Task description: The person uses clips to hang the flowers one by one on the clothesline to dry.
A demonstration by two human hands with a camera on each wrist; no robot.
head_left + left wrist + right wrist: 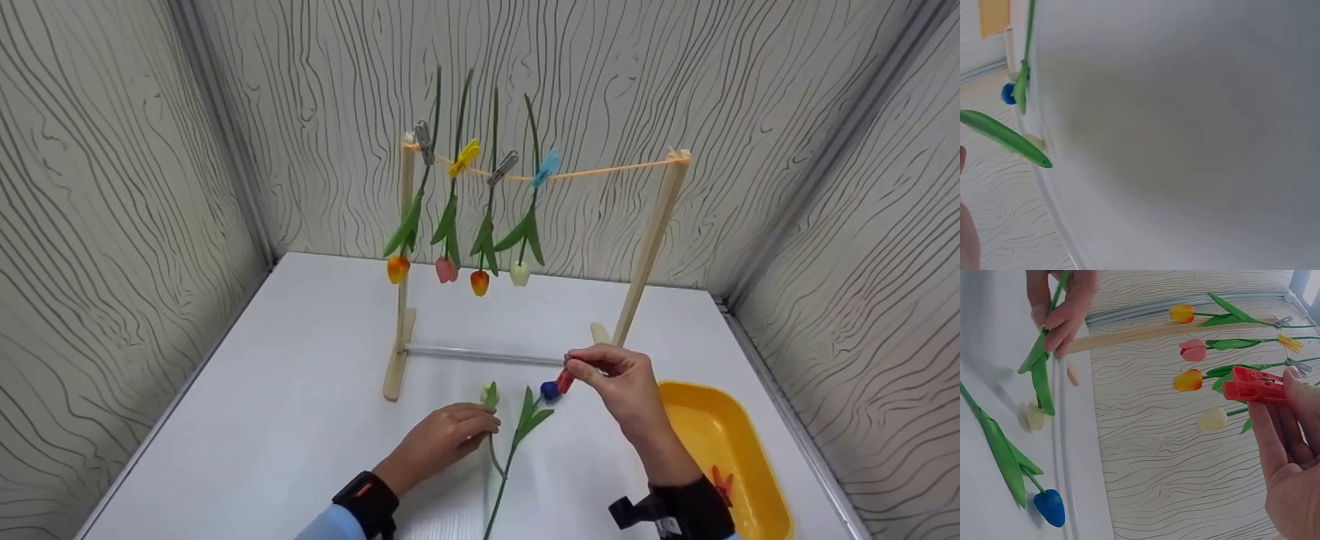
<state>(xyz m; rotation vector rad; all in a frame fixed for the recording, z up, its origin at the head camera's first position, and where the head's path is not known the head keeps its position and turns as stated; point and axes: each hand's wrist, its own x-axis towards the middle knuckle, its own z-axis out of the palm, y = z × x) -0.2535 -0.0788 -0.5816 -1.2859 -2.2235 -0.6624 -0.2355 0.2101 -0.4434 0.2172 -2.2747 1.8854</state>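
My right hand pinches a red clothespin between thumb and fingers, above the table. In the head view the pin overlaps the bloom of a blue tulip, which lies on the table in the right wrist view. My left hand grips the green stem of a pale white tulip below its leaves, its bloom pointing away from me. The white tulip's stem crosses the blue one's in the head view. Only a sliver of the left hand's fingers shows in the left wrist view.
Behind the hands stands a wooden frame with an orange cord. Several tulips hang bloom-down from it, held by grey, yellow and blue clothespins. A yellow tray at the right holds a red clothespin. Patterned walls enclose the table.
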